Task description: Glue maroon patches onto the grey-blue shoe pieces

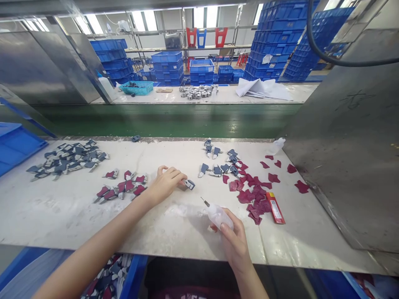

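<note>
My left hand (168,181) is closed on a small grey-and-white part (189,184) at the middle of the white table (174,224). Lower and to the right, my right hand (233,236) grips a clear squeeze bottle (219,216), its thin needle tip pointing up and left, apart from the part. Left of my left hand lie several parts with dark red tops (121,187). Loose dark red pieces (257,195) are heaped right of the bottle, beside a red and yellow packet (275,209). Several grey-blue parts (217,170) lie beyond the bottle.
A pile of grey-blue parts (71,157) and a blue bin (18,145) are at the left. Behind the table runs a green belt (171,120). A metal panel (349,145) bounds the right side. Another clear bottle (277,146) lies near it.
</note>
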The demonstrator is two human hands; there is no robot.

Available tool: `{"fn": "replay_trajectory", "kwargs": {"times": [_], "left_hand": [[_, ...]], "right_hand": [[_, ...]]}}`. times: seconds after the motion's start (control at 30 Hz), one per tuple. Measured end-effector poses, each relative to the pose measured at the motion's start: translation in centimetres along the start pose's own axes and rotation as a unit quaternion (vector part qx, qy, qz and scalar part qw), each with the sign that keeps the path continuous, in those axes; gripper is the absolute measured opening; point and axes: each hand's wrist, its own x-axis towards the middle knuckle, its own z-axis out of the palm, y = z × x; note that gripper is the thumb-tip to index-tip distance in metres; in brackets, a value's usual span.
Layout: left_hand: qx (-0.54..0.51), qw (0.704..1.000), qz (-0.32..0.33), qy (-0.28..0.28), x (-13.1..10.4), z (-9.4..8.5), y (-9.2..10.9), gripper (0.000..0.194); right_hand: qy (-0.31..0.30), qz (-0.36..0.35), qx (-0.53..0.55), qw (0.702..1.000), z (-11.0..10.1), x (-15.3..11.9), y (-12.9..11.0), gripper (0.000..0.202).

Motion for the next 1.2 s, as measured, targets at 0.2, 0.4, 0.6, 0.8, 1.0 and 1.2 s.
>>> {"fn": "replay_trajectory", "kwargs": {"times": [0.2, 0.4, 0.6, 0.8, 1.0, 1.2], "left_hand": [[0.086, 0.991, 0.089, -0.040, 0.3, -1.9, 0.2, 0.026], [0.074, 0.980, 0.136, -0.128, 2.1, -2.3, 2.2, 0.038], [-0.087, 0.994, -0.012, -0.060, -0.7, 1.4, 3.5, 0.034], [-0.145, 0.982, -0.121, 0.026, -3.6, 4.2, 7.1, 0.015], [-0.154, 0.978, -0.139, 0.038, -5.3, 5.4, 9.8, 0.015], [-0.152, 0.979, -0.127, 0.042, -5.4, 5.5, 9.7, 0.013]], "right_hand": [[0.010, -0.014, 0.017, 1.000, -0.2, 0.0, 0.7, 0.033], [0.079, -0.031, 0.057, 0.995, -0.5, 0.1, 0.7, 0.039], [0.165, -0.016, 0.131, 0.977, -0.7, 0.4, 0.6, 0.040], [0.267, -0.076, 0.082, 0.957, -1.1, 0.4, 1.0, 0.037], [0.271, -0.153, -0.097, 0.945, -2.4, -0.4, -0.3, 0.029], [0.248, -0.165, -0.340, 0.892, -1.9, -0.6, -0.9, 0.024]]}}
